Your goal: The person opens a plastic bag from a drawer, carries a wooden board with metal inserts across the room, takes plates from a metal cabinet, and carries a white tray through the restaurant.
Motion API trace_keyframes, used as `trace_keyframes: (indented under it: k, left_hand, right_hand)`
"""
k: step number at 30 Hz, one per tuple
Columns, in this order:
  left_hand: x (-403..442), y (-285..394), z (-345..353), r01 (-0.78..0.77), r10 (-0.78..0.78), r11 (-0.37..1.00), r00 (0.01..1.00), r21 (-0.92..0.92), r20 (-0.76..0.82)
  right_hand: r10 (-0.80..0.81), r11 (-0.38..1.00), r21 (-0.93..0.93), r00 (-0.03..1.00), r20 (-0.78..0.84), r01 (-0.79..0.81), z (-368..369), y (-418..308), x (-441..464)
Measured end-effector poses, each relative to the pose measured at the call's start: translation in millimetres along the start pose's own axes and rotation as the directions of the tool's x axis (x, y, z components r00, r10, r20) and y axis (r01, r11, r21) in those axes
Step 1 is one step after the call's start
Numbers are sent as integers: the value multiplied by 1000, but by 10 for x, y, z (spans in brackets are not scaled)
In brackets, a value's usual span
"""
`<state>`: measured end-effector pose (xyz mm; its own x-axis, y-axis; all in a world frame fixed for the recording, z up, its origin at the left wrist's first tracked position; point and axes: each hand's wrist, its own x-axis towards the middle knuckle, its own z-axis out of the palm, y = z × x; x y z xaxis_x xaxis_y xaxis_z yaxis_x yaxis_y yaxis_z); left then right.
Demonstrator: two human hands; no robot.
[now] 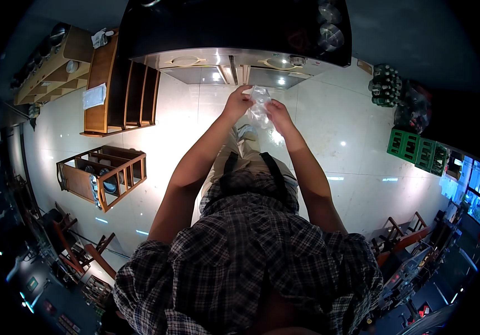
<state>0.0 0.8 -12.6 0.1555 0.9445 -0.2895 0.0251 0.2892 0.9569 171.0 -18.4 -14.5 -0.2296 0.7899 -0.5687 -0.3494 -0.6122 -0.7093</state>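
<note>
1. Nearest is the wearer's checked shirt [240, 245], with pale trousers [245, 162] and one shoe [246, 132] beyond it.
2. Ahead of the body, both arms reach forward to a crumpled, clear plastic piece [259, 110] – held up between the hands, above the floor and just short of the counter's front edge.
3. The left hand [238, 104] has its fingers drawn in narrowly on the plastic's left side; the right hand [279, 115] pinches its right side, thumb and fingers close together.
4. Below spreads a pale tiled floor [184, 120].
5. Past the hands stands the dark-topped counter [223, 28], clear containers [330, 36] at its right end.
6. Off to the left are a wooden shelf unit [96, 120] and a smaller wooden stand [77, 183].
7. Well off to the right – green crates [418, 149] and, farther forward, grouped bottles [385, 86].
</note>
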Motion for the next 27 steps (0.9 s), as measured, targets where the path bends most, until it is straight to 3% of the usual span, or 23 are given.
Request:
trace_keyframes:
  k: [1,2,6,8,9,11,15,18,19,20,21,23,24,27]
  left_hand:
    - [-3,18,-3,37,-37,999,999,9,9]
    - [-7,35,-5,74,-74,997,997,17,17]
    - [-22,71,-10,131,-134,988,991,-85,-26]
    - [2,73,-34,191,-197,971,980,-147,-31]
    - [8,71,-41,190,-197,971,980,-148,-30]
    - [-6,94,-51,201,-203,970,979,-137,0]
    - [-45,178,-44,207,-206,968,978,-143,23]
    - [-65,161,-24,89,-88,996,994,-8,59]
    - [-159,270,1,-225,250,899,968,377,-19]
    - [-231,375,15,-423,562,568,826,706,43]
    - [-277,459,-42,-504,492,577,842,642,219]
    - [-326,471,-27,-524,459,544,840,655,291]
    - [-339,477,-26,-545,421,511,833,665,359]
    - [-272,346,-50,-556,487,536,818,636,305]
  right_hand:
    - [-252,928,-287,968,-17,237,36,3,-14]
    - [-482,723,-546,875,39,423,68,2,-31]
    - [-557,762,-365,829,55,536,151,-29,-127]
    - [-513,814,-224,844,156,536,161,-8,-136]
    - [-513,814,-224,844,156,537,128,7,-108]
    - [-457,685,-507,850,262,524,58,42,-45]
    - [-397,791,-452,908,133,412,112,-24,-92]
    - [-371,800,-463,921,117,382,66,-35,-48]
    - [-382,782,-495,919,99,379,59,-52,-52]
    - [-394,763,-526,916,82,375,49,-65,-48]
    - [-394,763,-526,915,82,376,40,-83,-40]
    - [-335,866,-359,936,105,350,36,-114,-33]
    - [-334,865,-359,937,107,349,43,-118,-32]
    - [-276,904,-292,948,161,313,110,-193,-80]
